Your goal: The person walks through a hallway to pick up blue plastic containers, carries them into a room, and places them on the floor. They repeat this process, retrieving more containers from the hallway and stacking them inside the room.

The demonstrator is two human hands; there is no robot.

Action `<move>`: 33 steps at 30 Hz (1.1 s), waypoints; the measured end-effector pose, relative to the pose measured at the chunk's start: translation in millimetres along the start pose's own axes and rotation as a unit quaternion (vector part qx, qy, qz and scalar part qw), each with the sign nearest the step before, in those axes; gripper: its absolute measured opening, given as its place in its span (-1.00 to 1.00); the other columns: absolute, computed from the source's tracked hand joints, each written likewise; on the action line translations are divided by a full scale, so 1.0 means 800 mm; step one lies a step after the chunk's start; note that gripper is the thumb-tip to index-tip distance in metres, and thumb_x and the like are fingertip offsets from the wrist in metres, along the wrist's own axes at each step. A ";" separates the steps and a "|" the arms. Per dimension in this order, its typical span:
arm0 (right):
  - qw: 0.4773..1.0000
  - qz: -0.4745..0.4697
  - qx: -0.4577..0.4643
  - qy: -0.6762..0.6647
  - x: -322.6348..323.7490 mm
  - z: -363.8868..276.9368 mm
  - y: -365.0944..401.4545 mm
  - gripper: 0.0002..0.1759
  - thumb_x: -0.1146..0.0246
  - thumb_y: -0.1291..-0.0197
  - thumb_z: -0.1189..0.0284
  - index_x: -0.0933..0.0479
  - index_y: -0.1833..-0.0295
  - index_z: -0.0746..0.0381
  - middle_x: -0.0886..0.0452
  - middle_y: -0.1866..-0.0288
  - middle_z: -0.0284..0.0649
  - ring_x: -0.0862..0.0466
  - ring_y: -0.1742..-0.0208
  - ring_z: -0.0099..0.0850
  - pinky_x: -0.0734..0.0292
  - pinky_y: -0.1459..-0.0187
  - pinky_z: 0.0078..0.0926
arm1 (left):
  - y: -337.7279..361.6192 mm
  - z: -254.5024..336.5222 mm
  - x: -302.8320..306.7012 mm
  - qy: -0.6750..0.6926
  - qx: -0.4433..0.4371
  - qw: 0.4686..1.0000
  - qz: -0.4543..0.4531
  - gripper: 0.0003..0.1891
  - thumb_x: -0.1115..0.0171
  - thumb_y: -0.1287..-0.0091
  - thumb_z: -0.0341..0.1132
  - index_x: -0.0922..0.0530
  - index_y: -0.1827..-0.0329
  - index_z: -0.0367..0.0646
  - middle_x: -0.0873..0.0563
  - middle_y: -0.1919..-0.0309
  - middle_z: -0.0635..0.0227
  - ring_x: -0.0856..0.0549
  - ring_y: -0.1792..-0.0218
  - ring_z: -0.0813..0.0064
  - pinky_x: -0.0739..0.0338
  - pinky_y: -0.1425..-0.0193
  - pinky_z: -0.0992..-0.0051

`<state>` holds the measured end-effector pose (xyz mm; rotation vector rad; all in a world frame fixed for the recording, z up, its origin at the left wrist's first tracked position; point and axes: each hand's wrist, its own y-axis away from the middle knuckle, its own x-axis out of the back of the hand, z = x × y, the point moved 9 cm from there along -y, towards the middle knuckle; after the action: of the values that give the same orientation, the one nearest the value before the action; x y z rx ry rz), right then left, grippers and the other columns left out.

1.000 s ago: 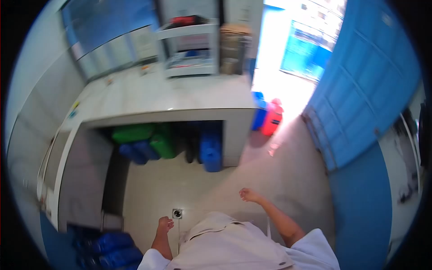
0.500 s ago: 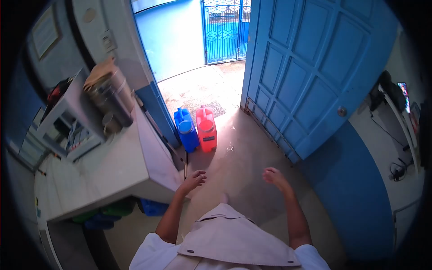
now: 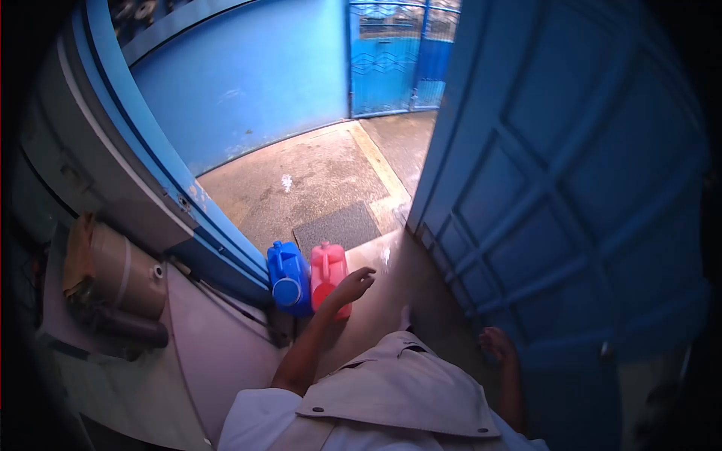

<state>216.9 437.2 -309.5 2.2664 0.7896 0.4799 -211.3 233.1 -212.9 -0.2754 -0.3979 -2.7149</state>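
My left hand (image 3: 352,287) hangs in front of the red jug (image 3: 329,264) and covers part of its right side. Its fingers are loosely apart, with nothing held. The blue jug (image 3: 289,279) stands upright beside the red one, to its left, in the doorway. My right hand (image 3: 497,343) is low on the right, near the blue panelled door (image 3: 526,195). Its fingers are partly curled and nothing shows in them. Whether my left hand touches the red jug cannot be told.
The door frame (image 3: 162,169) rises left of the jugs. A dark mat (image 3: 338,225) lies outside the threshold, with a blue gate (image 3: 387,68) beyond. On the left, a counter (image 3: 139,379) bears a brown container (image 3: 124,274). The opened door stands on the right.
The view has moved closer to the doorway and the jugs. My left hand has come across in front of the red jug, while my right hand has moved lower and further right.
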 end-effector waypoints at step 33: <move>0.984 0.004 -0.026 0.175 -0.758 -0.900 -1.077 -0.72 0.02 -0.14 0.38 -0.31 0.03 0.24 -0.50 0.22 0.04 -0.57 0.31 -0.11 -0.54 0.42 -0.18 | -0.223 -0.313 0.891 0.260 0.006 0.652 0.712 -0.70 0.08 -0.37 -0.29 -0.34 -0.09 -0.22 -0.58 0.16 0.25 -0.57 0.22 0.53 -0.47 0.10 0.56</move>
<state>-964.0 890.1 -481.0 2.1652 0.9286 0.9092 -963.3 70.6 -316.9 0.1841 0.0437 -1.0937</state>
